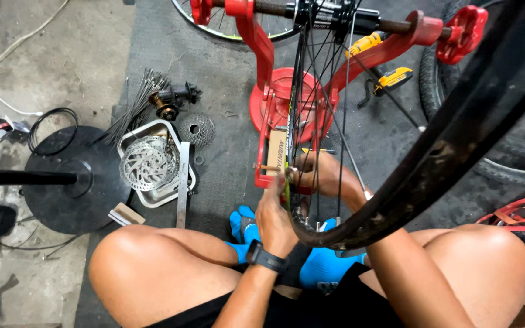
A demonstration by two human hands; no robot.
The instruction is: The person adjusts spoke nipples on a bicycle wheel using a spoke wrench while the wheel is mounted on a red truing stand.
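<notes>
A black bicycle rim point(457, 140) with thin spokes point(341, 121) stands in a red truing stand point(274, 103) in front of me. My left hand point(274, 215), with a black watch on the wrist, is closed on the rim's near edge at a green mark. My right hand point(320, 176) reaches through the spokes and pinches a small part at the rim, beside a thin wooden-handled tool point(270, 167). I sit cross-legged on the floor in blue socks point(244, 228).
A white tray point(180, 188) holding a brake disc point(147, 163) lies to the left, with a steel ruler point(183, 182), a cassette point(200, 129), a hub point(174, 100) and loose spokes point(135, 109). A black round stand base point(86, 182) sits further left. A yellow drill point(390, 79) and tyres lie behind.
</notes>
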